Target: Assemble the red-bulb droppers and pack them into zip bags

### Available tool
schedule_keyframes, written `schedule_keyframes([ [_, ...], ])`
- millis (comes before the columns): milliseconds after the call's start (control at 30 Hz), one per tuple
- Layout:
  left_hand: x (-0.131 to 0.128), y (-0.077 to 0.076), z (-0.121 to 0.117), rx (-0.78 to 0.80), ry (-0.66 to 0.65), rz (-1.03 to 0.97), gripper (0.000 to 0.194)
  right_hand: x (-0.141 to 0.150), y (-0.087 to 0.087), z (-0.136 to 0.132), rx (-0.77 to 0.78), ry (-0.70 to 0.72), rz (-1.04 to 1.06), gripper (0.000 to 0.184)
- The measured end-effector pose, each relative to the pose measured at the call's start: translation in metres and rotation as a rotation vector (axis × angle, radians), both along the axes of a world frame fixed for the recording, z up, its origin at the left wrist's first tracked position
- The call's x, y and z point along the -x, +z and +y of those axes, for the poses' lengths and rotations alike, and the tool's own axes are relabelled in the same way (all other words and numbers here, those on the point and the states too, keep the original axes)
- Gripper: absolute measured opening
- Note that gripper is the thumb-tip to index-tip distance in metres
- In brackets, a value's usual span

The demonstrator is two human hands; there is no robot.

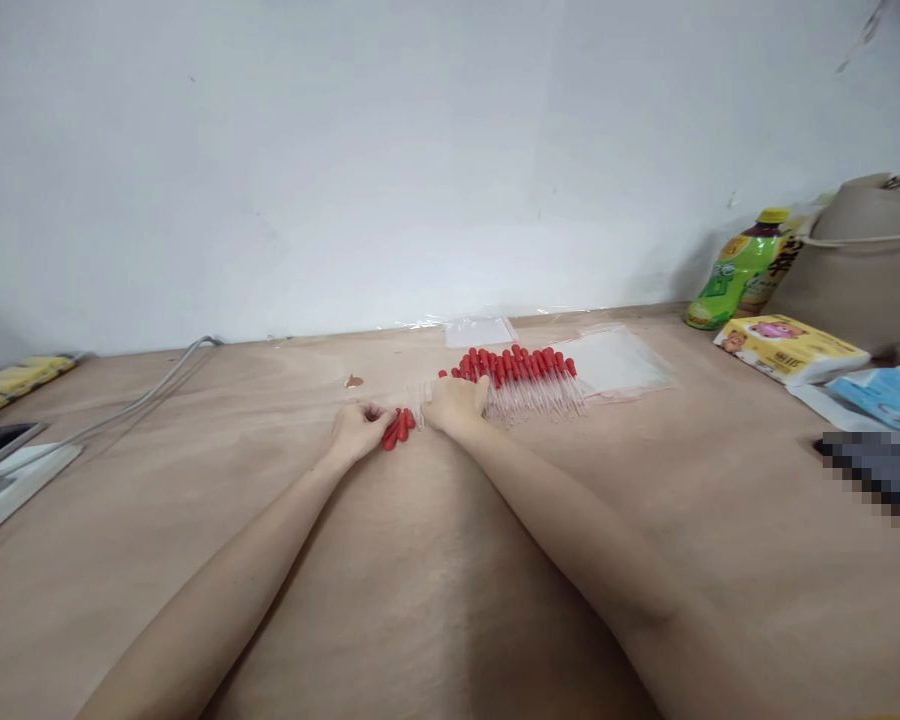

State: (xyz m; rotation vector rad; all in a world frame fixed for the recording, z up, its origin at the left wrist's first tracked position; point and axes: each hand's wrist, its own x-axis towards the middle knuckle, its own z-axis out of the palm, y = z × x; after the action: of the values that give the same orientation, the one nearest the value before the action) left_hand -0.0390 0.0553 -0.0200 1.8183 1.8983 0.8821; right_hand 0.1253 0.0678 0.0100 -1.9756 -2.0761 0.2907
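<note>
A small bunch of droppers with red bulbs lies on the table, their thin clear tubes pointing right. At the left side of this bunch, my left hand is closed, thumb and fingers pinching at the red bulbs. My right hand is curled over the clear tubes of the same bunch, and its fingertips are mostly hidden. Just right of that hand lies a wide row of red-bulbed droppers, bulbs away from me and tubes toward me. The right hand covers the row's left end.
Clear plastic bags lie behind the row, with another flat bag by the wall. At right stand a green bottle, a yellow tissue pack and a beige bag. A grey cable crosses the left side.
</note>
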Motion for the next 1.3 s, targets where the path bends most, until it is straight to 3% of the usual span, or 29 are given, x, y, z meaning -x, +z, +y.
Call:
schedule_keyframes([
  [100, -0.001, -0.004, 0.001, -0.041, 0.062, -0.030, 0.028, 0.004, 0.004, 0.001, 0.038, 0.009, -0.011, 0.022],
  [200, -0.002, -0.005, -0.001, -0.182, 0.114, -0.116, 0.027, 0.003, 0.005, -0.004, 0.041, 0.023, -0.007, 0.025],
  [300, -0.005, -0.006, -0.009, -0.391, 0.068, -0.165, 0.024, -0.014, -0.001, -0.019, -0.132, 0.059, 0.014, 0.027],
  [367, -0.010, -0.006, -0.021, -0.464, -0.032, -0.173, 0.021, -0.036, -0.013, -0.034, -0.356, 0.093, 0.061, 0.026],
  [433, -0.020, -0.005, -0.037, -0.451, -0.203, -0.176, 0.021, -0.065, -0.027, -0.050, -0.499, 0.236, 0.152, 0.022],
  [533, -0.040, -0.001, -0.062, -0.371, -0.512, -0.075, 0.024, -0.108, -0.046, -0.070, -0.597, 0.463, 0.259, 0.020],
  [633, -0.055, 0.003, -0.075, -0.291, -0.674, 0.027, 0.020, -0.132, -0.051, -0.082, -0.651, 0.536, 0.269, 0.020],
  [800, -0.061, 0.002, -0.070, -0.203, -0.626, -0.056, 0.017, -0.126, -0.045, -0.087, -0.599, 0.615, 0.245, 0.018],
  [1133, -0.062, -0.003, -0.067, -0.109, -0.576, -0.144, 0.019, -0.121, -0.047, -0.084, -0.589, 0.645, 0.232, 0.016],
  [1300, -0.064, -0.008, -0.064, -0.013, -0.577, -0.356, 0.023, -0.120, -0.051, -0.082, -0.608, 0.685, 0.221, 0.015],
])
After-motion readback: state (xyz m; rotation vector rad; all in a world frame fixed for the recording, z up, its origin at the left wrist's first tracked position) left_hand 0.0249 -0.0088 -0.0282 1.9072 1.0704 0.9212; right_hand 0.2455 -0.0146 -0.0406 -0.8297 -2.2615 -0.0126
